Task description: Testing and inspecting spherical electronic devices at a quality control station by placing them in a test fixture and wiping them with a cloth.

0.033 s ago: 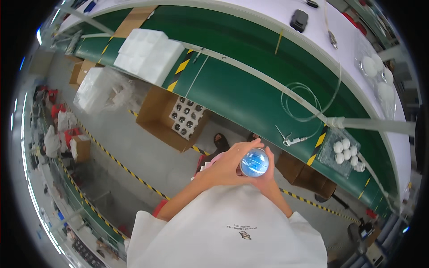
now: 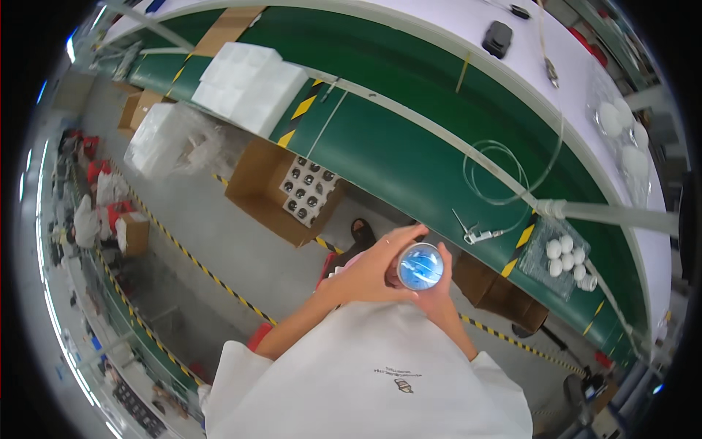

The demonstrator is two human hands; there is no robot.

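Note:
In front of my chest I hold a shiny round globe (image 2: 420, 267), clear with pale blue inside and a thin rim around it. My left hand (image 2: 376, 267) wraps its left side, thumb and fingers curved around it. My right hand (image 2: 440, 291) closes around the right and lower side, its fingers partly hidden behind the globe. The globe's underside is out of sight. Beyond my hands, on the green bench, lies an air blow gun (image 2: 479, 235) with a thin clear hose (image 2: 497, 201).
White round bulbs (image 2: 559, 256) sit on bubble wrap at the right. An open carton (image 2: 252, 197) holds a white tray of dark round pieces below the bench. White foam blocks (image 2: 248, 84) stand at the bench's left; another carton (image 2: 504, 296) is under its right. A black battery-like block (image 2: 497, 38) lies on the far white shelf.
The view has shifted slightly, and the reflections on the globe have changed. Both hands keep their hold on it.

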